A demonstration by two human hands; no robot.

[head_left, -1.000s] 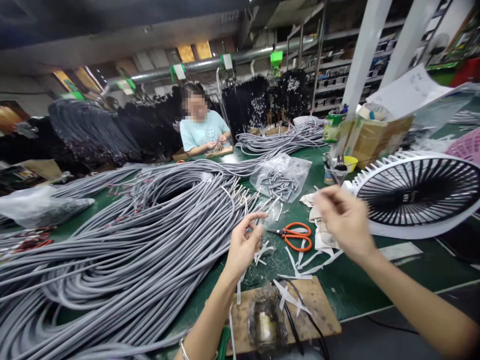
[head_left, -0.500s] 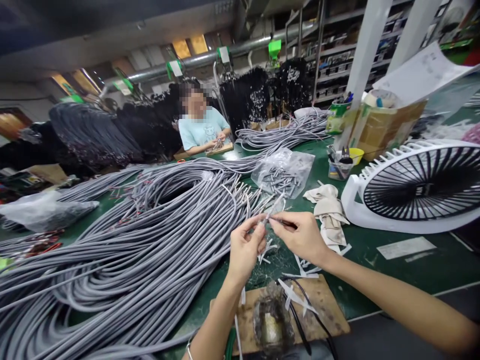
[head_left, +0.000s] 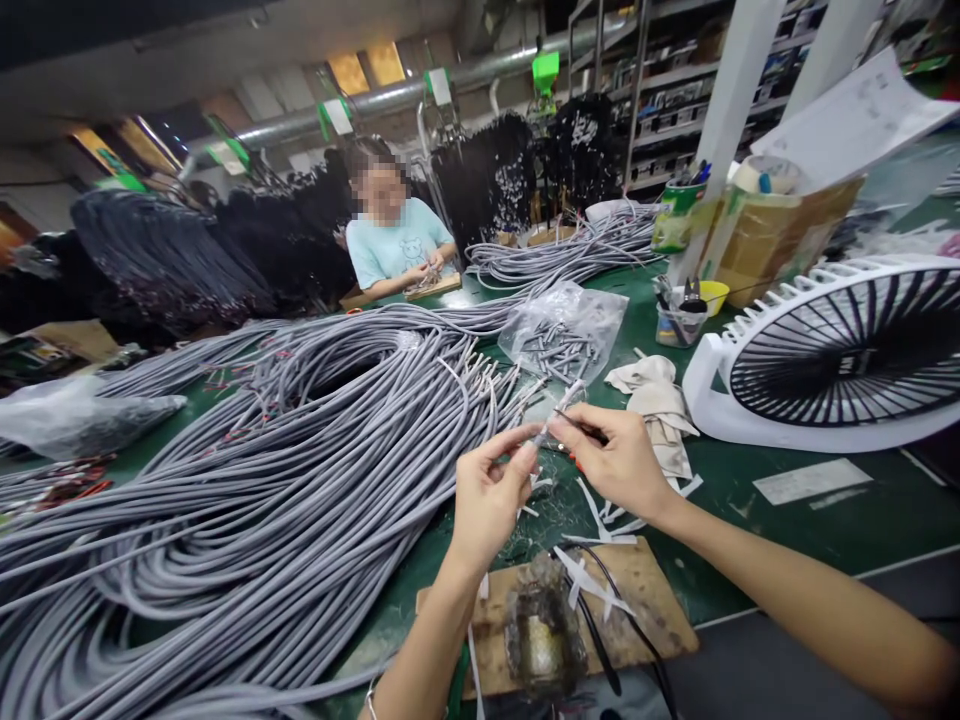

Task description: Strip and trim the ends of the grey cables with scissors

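Observation:
My left hand [head_left: 487, 490] is closed, thumb and forefinger pinching the end of a grey cable [head_left: 538, 437]. A whitish strand part [head_left: 574, 392] sticks out beyond the fingertips. Right beside it, my right hand [head_left: 622, 465] is closed on a thin dark tool [head_left: 592, 431], mostly hidden in the fingers. A bit of orange-red shows below that hand; I cannot make out whether it belongs to the tool. The fingertips of both hands meet at the cable end. To the left spreads a big bundle of grey cables [head_left: 300, 490], its pale ends pointing towards my hands.
Below my hands lies a wooden board [head_left: 637, 620] with a grimy metal block [head_left: 541, 640] and black cords. A clear bag of short grey pieces [head_left: 562, 335], a cloth [head_left: 652, 395] and a white fan [head_left: 832, 355] stand around. Across the table sits a co-worker [head_left: 397, 240].
Both hands have shifted slightly, the right one up and to the right. More of the dark tool's tip shows above the right fingers. The view has tilted a little.

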